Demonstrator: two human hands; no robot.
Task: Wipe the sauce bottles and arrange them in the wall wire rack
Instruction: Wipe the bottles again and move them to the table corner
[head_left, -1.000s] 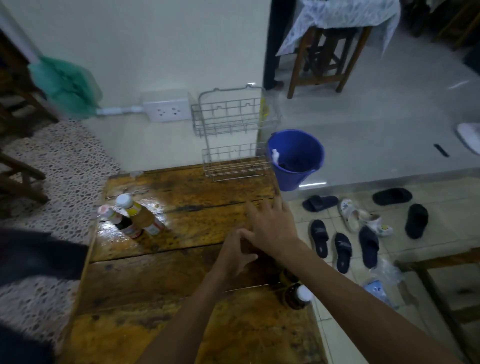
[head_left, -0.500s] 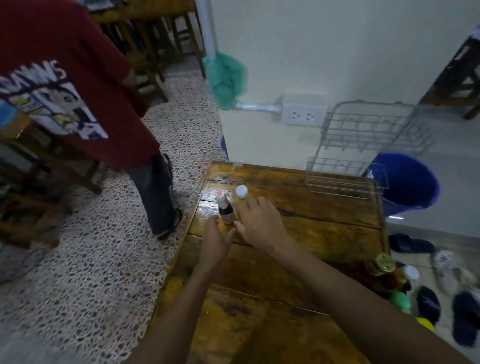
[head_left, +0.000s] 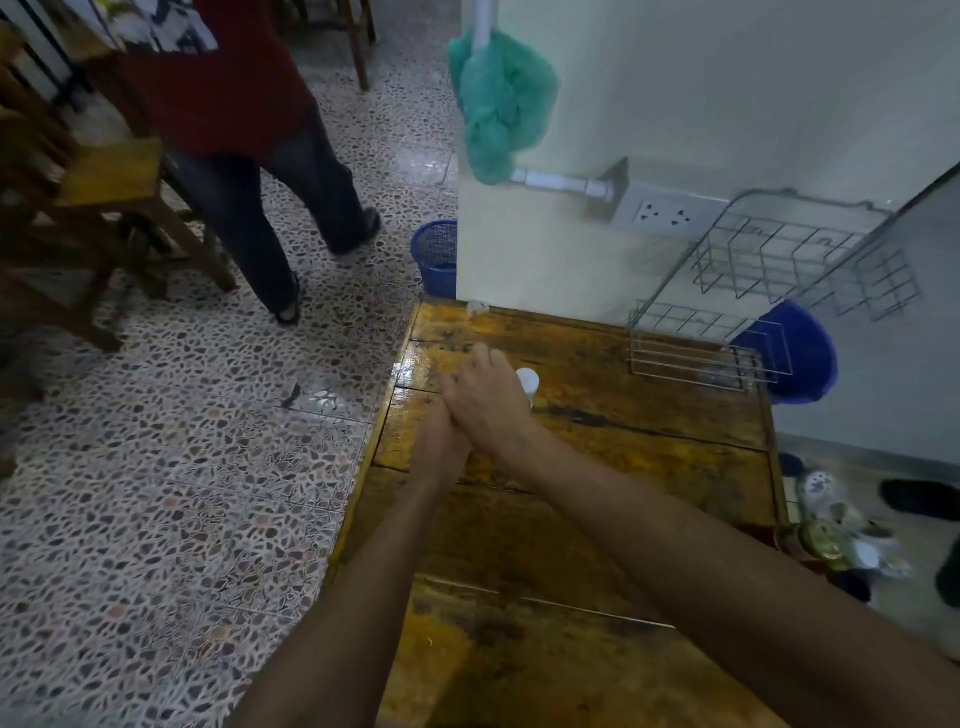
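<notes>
Under the right hand (head_left: 485, 402), which overlaps the left hand (head_left: 441, 441), a white-capped bottle (head_left: 529, 382) stands on the wet tabletop (head_left: 649, 467); grips are hidden, so I cannot tell, and a slippery bottle might topple before reaching the rack (head_left: 753, 312) beyond.

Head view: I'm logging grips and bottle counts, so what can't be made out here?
- Left hand: fingers hidden under the right hand.
- Bottles under the hands: only one white cap shows.
- Bottle cluster at the table edge: blurred, uncountable.
- Wire rack: motion-blurred.
</notes>
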